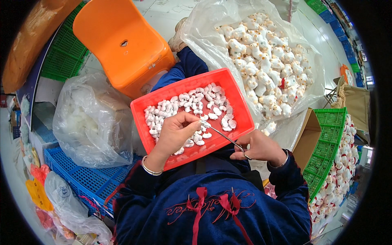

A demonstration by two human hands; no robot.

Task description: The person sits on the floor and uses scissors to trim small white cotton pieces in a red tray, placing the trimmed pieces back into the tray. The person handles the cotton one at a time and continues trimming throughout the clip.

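Note:
A red plastic bin [243, 107] rests tilted on my lap, holding many small white curved plush pieces [161, 110]. Over its near half, my left hand [173, 132] pinches one small white plush piece [206, 124] between thumb and fingertips. At the bin's near right corner, my right hand [261, 148] is closed on the looped handles of long, thin metal forceps [225, 137]. The forceps' tip meets the white piece at my left fingertips. Whether the jaws grip it or sit inside it is too small to tell.
A clear plastic bag [261, 73] of white plush toys lies open beyond the bin. An orange chair [122, 43] stands at the far left. Left are a stuffed clear bag [96, 118] and a blue crate [92, 171]; right, a cardboard box [307, 139] and green crate [326, 143].

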